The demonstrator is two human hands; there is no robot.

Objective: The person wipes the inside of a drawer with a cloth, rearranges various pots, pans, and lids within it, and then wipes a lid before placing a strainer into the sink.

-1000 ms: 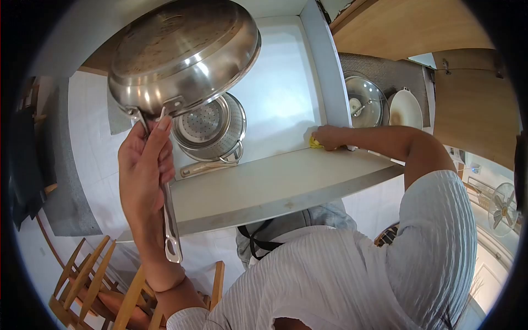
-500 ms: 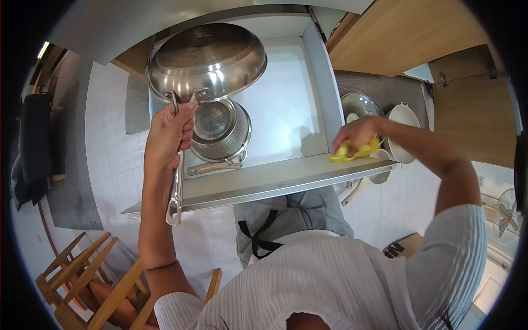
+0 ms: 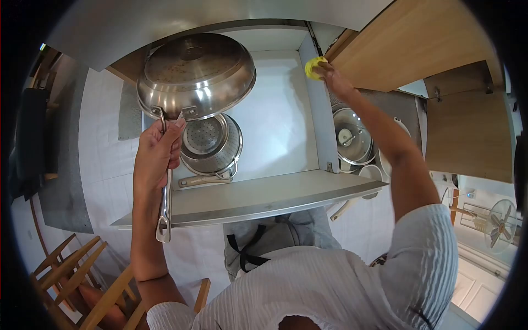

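Observation:
My left hand (image 3: 159, 148) is wrapped round the long metal handle of a large stainless steel frying pan (image 3: 198, 74). The pan hangs with its underside up over the left part of an open white drawer (image 3: 283, 121). Beneath it in the drawer sits a perforated steel colander (image 3: 212, 146), with another handle lying beside it. My right hand (image 3: 333, 77) grips a yellow cloth (image 3: 315, 68) against the top of the drawer's right side wall, near the back.
On the floor right of the drawer lie a glass lid (image 3: 352, 136) and light-coloured pans (image 3: 369, 175). A wooden cabinet door (image 3: 412, 44) stands at the upper right. A wooden chair (image 3: 71, 264) is at the lower left, a fan (image 3: 499, 225) at the far right.
My right hand has moved with the yellow cloth from the drawer's front right corner to the back of its right wall. My left hand still holds the pan.

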